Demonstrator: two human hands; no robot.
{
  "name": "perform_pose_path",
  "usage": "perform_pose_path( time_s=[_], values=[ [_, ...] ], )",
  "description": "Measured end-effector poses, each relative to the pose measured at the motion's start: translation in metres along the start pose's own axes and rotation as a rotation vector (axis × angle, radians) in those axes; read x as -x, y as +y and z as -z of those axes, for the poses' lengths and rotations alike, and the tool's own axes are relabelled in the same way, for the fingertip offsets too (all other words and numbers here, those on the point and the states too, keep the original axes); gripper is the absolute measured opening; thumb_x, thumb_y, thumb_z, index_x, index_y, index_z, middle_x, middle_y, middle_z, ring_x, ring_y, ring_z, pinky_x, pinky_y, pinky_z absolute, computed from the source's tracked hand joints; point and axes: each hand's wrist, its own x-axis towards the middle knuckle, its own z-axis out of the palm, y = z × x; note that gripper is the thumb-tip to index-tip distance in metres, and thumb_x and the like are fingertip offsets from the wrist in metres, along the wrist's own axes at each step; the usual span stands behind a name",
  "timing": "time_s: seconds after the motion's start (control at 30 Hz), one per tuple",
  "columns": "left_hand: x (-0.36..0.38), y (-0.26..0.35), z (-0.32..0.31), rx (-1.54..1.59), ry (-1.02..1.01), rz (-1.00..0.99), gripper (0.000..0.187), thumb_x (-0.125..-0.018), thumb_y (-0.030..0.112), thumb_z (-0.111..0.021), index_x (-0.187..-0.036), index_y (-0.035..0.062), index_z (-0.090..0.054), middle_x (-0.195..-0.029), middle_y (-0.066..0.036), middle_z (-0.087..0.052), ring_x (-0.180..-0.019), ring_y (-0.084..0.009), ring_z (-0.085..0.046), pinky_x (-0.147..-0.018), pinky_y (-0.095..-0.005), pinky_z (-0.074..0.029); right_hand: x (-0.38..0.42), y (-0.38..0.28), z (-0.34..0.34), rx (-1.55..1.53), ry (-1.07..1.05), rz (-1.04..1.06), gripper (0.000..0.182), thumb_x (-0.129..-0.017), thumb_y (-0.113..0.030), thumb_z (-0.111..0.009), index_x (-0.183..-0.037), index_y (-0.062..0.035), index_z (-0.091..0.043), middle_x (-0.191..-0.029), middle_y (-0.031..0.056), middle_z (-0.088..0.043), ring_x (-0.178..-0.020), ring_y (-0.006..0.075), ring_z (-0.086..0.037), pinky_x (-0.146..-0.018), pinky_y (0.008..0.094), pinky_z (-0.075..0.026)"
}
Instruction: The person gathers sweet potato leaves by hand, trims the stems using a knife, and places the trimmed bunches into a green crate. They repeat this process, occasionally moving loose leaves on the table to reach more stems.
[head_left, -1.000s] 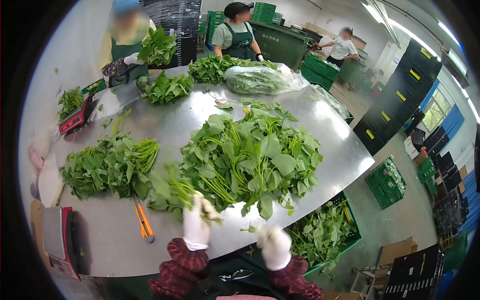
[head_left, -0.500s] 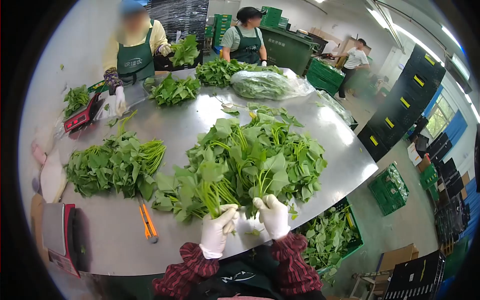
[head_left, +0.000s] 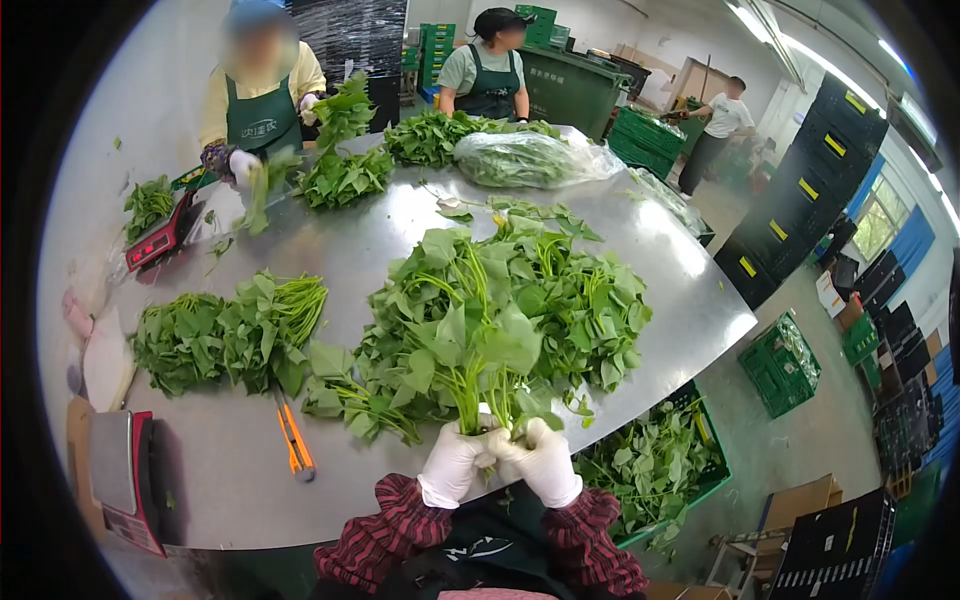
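Both of my hands wear white gloves and meet at the near table edge. My left hand (head_left: pixel 452 464) is closed around the stems of a bunch of leafy greens (head_left: pixel 468 365). Touching it, my right hand (head_left: pixel 540 462) pinches more stems of the leafy greens. Their heart-shaped leaves stand upright above my fingers, and the stem ends are hidden by the gloves. Right behind lies a big loose pile of the same greens (head_left: pixel 590 310). To the left, bundled greens (head_left: pixel 215 335) lie in a row, with an orange utility knife (head_left: pixel 295 440) below them.
A red scale (head_left: pixel 130 480) stands at the table's left corner, another scale (head_left: pixel 160 235) farther back. A green crate of greens (head_left: pixel 715 465) sits below the right edge. Across the metal table (head_left: pixel 220 490), two co-workers stand by greens and a plastic bag of greens (head_left: pixel 535 160).
My hands have come together, the left moving right with its stems and the right slightly lower. Across the table, a co-worker's gloved hand now holds greens near the far scale.
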Motion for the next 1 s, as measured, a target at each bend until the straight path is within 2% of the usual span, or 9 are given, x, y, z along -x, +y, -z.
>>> perform_pose_path(
  time_s=[0.03,0.33,0.43,0.6,0.7,0.73,0.77,0.9,1.0],
  values=[
    [-0.001,-0.001,0.002,0.019,-0.074,0.021,0.009,-0.080,0.006,-0.066,-0.086,0.0026,-0.060,-0.066,0.003,-0.051,-0.052,-0.0033,-0.037,-0.047,-0.0193,-0.026,-0.001,-0.003,0.000,-0.228,-0.013,-0.210,0.031,-0.077,-0.023,-0.074,-0.076,-0.0028,-0.050,-0.059,0.0018,-0.051,-0.043,0.0097,-0.043,-0.041,0.0230,-0.035],
    [-0.001,-0.014,0.003,-0.195,-0.037,0.000,0.007,-0.078,0.003,-0.066,-0.082,0.0014,-0.060,-0.065,0.002,-0.052,-0.052,-0.0047,-0.039,-0.048,-0.0205,-0.028,-0.002,-0.005,0.011,-0.398,-0.097,-0.291,0.015,-0.089,-0.014,-0.057,-0.091,-0.0009,-0.051,-0.060,0.0015,-0.055,-0.042,0.0076,-0.049,-0.039,0.0186,-0.035],
    [-0.001,-0.017,0.000,-0.051,0.008,-0.072,0.008,-0.080,0.003,-0.065,-0.086,0.0007,-0.059,-0.067,0.000,-0.053,-0.053,-0.0067,-0.041,-0.049,-0.0215,-0.030,0.000,0.007,0.006,-0.406,-0.003,-0.249,0.013,-0.091,-0.014,-0.055,-0.089,-0.0016,-0.051,-0.058,0.0011,-0.054,-0.043,0.0082,-0.049,-0.040,0.0196,-0.036],
    [-0.005,-0.003,0.017,0.272,0.010,-0.156,0.013,-0.085,0.013,-0.061,-0.093,0.0039,-0.056,-0.078,-0.002,-0.055,-0.058,-0.0105,-0.046,-0.053,-0.0240,-0.033,0.003,0.040,0.046,-0.289,0.547,0.089,0.010,-0.091,-0.011,-0.053,-0.084,-0.0039,-0.052,-0.058,0.0014,-0.054,-0.048,0.0097,-0.050,-0.048,0.0217,-0.041],
    [-0.002,0.008,0.024,0.251,-0.043,-0.146,0.014,-0.086,0.014,-0.061,-0.094,0.0038,-0.056,-0.079,-0.001,-0.055,-0.060,-0.0106,-0.046,-0.053,-0.0241,-0.034,0.007,0.078,0.141,-0.035,0.596,-0.168,0.028,-0.088,-0.024,-0.059,-0.088,0.0024,-0.051,-0.063,0.0081,-0.060,-0.051,0.0113,-0.056,-0.052,0.0241,-0.046],
    [0.000,0.009,0.021,0.235,-0.021,-0.131,0.015,-0.086,0.014,-0.061,-0.096,0.0034,-0.055,-0.079,-0.001,-0.055,-0.061,-0.0113,-0.047,-0.054,-0.0242,-0.034,0.008,0.112,0.165,0.837,0.839,-0.088,0.044,-0.082,-0.035,-0.066,-0.090,0.0061,-0.051,-0.064,0.0106,-0.061,-0.051,0.0114,-0.057,-0.052,0.0242,-0.046],
    [0.000,0.008,0.019,0.237,-0.025,-0.126,0.015,-0.086,0.014,-0.061,-0.096,0.0034,-0.055,-0.079,-0.001,-0.055,-0.061,-0.0113,-0.047,-0.054,-0.0242,-0.034,0.016,0.110,0.174,1.164,0.792,-0.278,0.056,-0.076,-0.042,-0.071,-0.095,0.0084,-0.054,-0.066,0.0119,-0.061,-0.051,0.0106,-0.057,-0.050,0.0246,-0.046],
    [-0.002,-0.006,0.012,0.205,-0.088,-0.013,0.014,-0.085,0.010,-0.061,-0.096,0.0037,-0.055,-0.082,-0.004,-0.053,-0.064,-0.0133,-0.048,-0.055,-0.0250,-0.035,0.025,0.023,0.117,0.073,0.192,-0.314,0.039,-0.081,-0.025,-0.067,-0.109,0.0018,-0.060,-0.076,0.0037,-0.063,-0.055,0.0073,-0.055,-0.052,0.0209,-0.044],
    [0.003,-0.011,0.004,0.216,-0.187,0.067,0.014,-0.084,0.007,-0.061,-0.096,0.0040,-0.054,-0.082,-0.004,-0.053,-0.065,-0.0133,-0.049,-0.057,-0.0251,-0.036,0.018,-0.001,0.072,0.072,-0.152,-0.250,0.035,-0.081,-0.026,-0.068,-0.107,-0.0038,-0.061,-0.060,-0.0004,-0.054,-0.049,0.0047,-0.047,-0.047,0.0220,-0.038]
  ],
)
